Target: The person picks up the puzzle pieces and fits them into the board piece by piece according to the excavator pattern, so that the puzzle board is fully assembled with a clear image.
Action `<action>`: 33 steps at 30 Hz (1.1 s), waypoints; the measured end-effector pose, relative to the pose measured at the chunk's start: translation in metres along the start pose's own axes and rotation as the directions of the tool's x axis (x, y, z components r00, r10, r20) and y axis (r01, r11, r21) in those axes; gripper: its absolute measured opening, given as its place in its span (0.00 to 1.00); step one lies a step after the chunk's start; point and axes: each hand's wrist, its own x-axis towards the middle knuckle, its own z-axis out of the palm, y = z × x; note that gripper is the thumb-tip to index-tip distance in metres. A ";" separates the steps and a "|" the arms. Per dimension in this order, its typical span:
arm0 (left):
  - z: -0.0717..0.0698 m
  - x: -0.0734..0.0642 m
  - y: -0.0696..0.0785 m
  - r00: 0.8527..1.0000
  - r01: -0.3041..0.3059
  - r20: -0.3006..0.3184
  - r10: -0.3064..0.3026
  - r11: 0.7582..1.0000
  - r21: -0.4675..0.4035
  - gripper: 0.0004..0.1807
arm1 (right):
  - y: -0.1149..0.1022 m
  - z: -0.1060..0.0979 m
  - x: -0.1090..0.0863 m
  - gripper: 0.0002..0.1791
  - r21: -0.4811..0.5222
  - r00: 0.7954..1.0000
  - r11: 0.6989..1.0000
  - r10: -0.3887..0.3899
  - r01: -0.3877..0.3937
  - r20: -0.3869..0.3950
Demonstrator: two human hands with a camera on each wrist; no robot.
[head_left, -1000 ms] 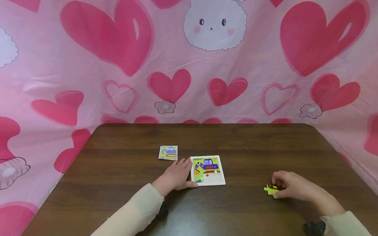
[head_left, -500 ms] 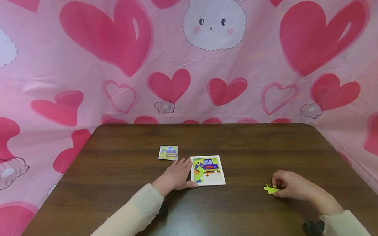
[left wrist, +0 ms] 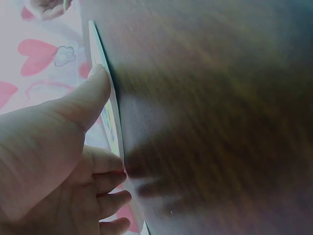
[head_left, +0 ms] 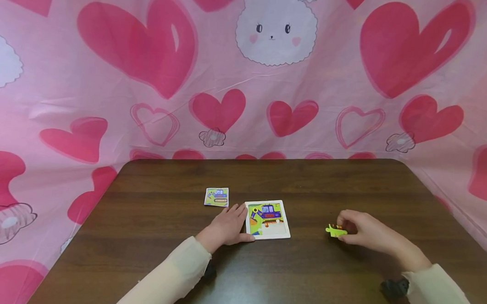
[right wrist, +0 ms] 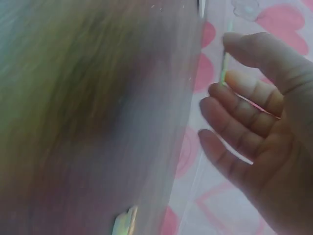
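A white-bordered puzzle board (head_left: 268,236) lies on the table, its picture of a blue and yellow excavator partly filled in. A white gap shows at the board's lower right. Along its left side rests my left hand (head_left: 228,225), thumb at the lower left corner; the left wrist view has the thumb (left wrist: 95,98) on the border and the other fingers beside the edge. To the right, my right hand (head_left: 367,231) pinches a lime-green and brown puzzle piece (head_left: 336,231) between thumb and fingers. Seen edge-on in the right wrist view, the puzzle piece (right wrist: 224,71) is a thin strip.
A small picture card (head_left: 217,196) of the same excavator lies behind the left hand. The dark wooden table (head_left: 302,283) ends at the back against a pink cloth (head_left: 267,89) with hearts and a rabbit.
The right hand has brought the puzzle piece left and a little upward in the head view, nearer the board. My left hand and the board keep their places.
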 end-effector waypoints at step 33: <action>-0.001 0.000 -0.001 1.000 -0.005 -0.002 0.005 0.999 -0.033 0.47 | -0.066 0.044 0.088 0.10 -0.050 0.974 0.977 -0.200 0.207 0.106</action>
